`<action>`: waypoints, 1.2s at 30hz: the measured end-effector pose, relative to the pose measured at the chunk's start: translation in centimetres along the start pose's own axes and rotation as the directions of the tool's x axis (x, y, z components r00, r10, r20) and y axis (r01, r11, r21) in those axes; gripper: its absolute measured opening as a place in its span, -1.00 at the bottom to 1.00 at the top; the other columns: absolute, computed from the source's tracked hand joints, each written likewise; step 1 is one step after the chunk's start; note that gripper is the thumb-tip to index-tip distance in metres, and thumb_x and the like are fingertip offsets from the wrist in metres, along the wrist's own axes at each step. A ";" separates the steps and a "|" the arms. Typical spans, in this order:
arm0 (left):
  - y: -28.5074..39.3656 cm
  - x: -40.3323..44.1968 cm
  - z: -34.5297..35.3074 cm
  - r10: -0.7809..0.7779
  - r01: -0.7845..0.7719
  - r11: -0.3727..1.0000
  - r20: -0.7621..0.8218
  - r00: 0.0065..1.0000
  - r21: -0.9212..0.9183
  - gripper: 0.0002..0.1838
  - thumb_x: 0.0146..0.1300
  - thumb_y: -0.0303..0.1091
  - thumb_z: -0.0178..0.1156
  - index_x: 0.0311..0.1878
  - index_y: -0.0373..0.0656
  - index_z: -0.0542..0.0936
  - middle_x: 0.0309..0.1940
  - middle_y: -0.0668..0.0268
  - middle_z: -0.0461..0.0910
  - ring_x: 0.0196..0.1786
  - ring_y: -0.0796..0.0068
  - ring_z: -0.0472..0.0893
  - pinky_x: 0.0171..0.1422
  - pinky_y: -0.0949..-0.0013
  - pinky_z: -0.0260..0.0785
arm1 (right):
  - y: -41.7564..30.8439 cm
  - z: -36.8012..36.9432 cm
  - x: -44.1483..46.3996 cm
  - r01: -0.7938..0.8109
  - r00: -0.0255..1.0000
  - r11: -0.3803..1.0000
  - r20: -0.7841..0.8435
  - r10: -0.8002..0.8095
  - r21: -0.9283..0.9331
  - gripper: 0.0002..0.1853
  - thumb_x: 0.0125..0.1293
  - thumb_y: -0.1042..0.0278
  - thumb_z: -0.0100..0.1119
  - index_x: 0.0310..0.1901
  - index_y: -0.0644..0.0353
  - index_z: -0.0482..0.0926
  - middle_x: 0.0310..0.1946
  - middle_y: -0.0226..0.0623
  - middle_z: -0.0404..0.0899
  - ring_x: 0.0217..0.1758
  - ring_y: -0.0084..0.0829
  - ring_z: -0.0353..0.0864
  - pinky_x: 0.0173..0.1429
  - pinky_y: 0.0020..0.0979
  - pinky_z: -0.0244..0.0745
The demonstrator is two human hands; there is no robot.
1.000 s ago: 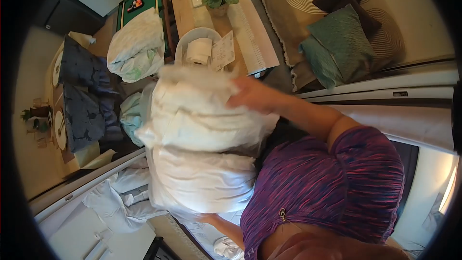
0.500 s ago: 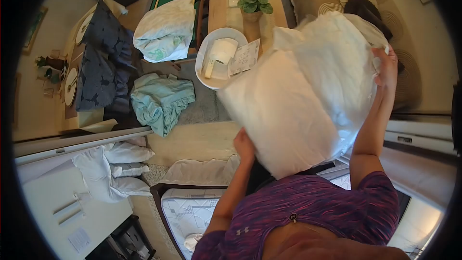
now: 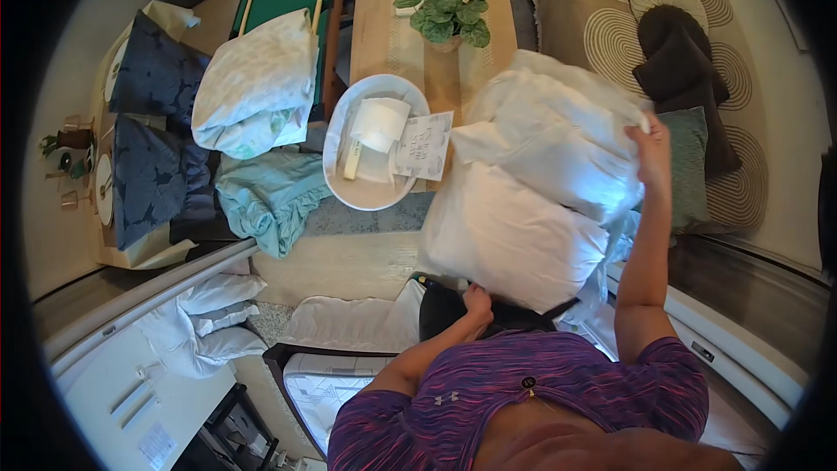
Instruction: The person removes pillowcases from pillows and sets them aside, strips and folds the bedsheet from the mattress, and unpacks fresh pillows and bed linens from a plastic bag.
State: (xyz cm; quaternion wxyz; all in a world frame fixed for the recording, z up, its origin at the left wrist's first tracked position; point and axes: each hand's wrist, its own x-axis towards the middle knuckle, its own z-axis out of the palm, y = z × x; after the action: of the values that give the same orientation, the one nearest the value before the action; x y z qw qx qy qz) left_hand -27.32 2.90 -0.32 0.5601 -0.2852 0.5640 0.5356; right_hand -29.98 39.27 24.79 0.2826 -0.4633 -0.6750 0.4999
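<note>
A bulky white bundle of bedding, which looks like a folded duvet (image 3: 523, 227), hangs in front of my body with a deep crease across it. My right hand (image 3: 649, 146) pinches its upper right edge, arm stretched out. At its lower left edge my left hand (image 3: 478, 303) is closed, the fingertips partly hidden against the bedding. Beyond it, on the wooden table (image 3: 384, 0), stands a potted plant (image 3: 449, 9). Near the table's front end a white oval tub (image 3: 336, 144) holds a white roll and a slim box, and a printed card (image 3: 423, 146) lies over its rim.
A folded patterned duvet (image 3: 253, 83) lies on a green pool table (image 3: 292, 4). Below it, a mint-green sheet (image 3: 270, 192) is heaped near dark chairs (image 3: 153, 65). White pillows (image 3: 209, 323) are at lower left, and a couch with cushions (image 3: 671, 44) stands at right.
The white bundle has come down and turned more upright. My right hand has moved left and slightly lower with its edge; my left hand has shifted down and right. The view has turned slightly.
</note>
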 end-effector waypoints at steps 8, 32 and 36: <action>8.8 2.1 -3.8 -0.208 0.257 0.874 0.161 0.965 -0.411 -0.74 0.19 -0.35 -0.18 -0.11 -0.17 0.42 -0.26 0.22 0.47 -0.20 0.32 0.46 -0.11 0.27 0.36 | 3.1 8.6 4.5 -0.077 0.993 0.997 0.093 0.077 0.001 -0.73 -0.08 0.55 -0.03 -0.26 0.33 0.50 -0.49 -0.45 0.48 -0.48 -0.68 0.35 -0.38 -0.62 0.25; 32.1 7.4 -11.4 0.299 -0.299 0.953 0.008 0.954 0.047 -0.46 -0.19 -0.58 -0.10 0.02 -0.29 0.25 -0.21 0.06 0.42 -0.24 0.10 0.53 -0.39 0.15 0.51 | 4.9 10.4 5.7 -0.089 0.996 0.993 -0.018 0.088 -0.082 -0.73 -0.08 0.57 -0.10 -0.28 0.28 0.49 -0.54 -0.49 0.47 -0.64 -0.75 0.28 -0.55 -0.67 0.18; 38.8 1.5 -9.8 0.375 -0.385 0.918 0.113 0.920 0.091 -0.43 -0.18 -0.57 -0.11 0.06 -0.25 0.22 -0.26 0.09 0.47 -0.29 0.20 0.56 -0.39 0.24 0.52 | 4.1 10.7 5.6 -0.090 0.996 0.992 -0.006 0.090 -0.086 -0.74 -0.07 0.58 -0.12 -0.30 0.31 0.50 -0.52 -0.45 0.49 -0.60 -0.72 0.32 -0.51 -0.64 0.22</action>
State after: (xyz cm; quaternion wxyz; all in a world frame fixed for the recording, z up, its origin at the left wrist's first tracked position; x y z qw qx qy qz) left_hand -66.56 4.48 7.29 0.4862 -0.1132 0.6106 0.6148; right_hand -39.95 40.21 16.83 0.2403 -0.5056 -0.6739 0.4821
